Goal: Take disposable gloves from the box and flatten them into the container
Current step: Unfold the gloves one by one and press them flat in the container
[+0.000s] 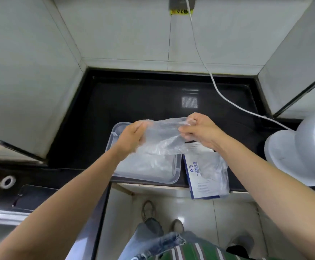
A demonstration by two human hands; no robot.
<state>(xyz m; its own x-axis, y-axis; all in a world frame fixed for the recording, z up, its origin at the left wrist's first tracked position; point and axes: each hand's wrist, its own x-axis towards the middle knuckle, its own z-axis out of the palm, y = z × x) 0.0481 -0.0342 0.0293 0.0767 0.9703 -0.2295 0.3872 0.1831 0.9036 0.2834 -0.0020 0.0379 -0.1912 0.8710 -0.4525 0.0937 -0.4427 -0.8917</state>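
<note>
The glove (164, 139) is in the air, stretched between both hands above the container (178, 171), which sits on the black table (134, 102) with a layer of clear gloves already lying in it. The left hand (132, 137) has its fingers curled round one end of the film. The right hand (200, 130) pinches the other end between thumb and fingers. Each grip is closed on the glove and holds nothing else. The lower edge sags toward the container, and I cannot tell whether it touches the layer below.

The film is thin and crumpled, so it could slide out of either grip if the pull is uneven, or cling to a hand when it is let go and lift back out. Lowered off-centre, it would drape over the rim instead of lying flat. The fan (303, 151) stands near on the right. Whether it is running cannot be seen, but a draught would catch a loose sheet. The box (196, 184) lies just beside the container with its near end past the table edge, under the right forearm, so a nudge there could tip it to the floor.
</note>
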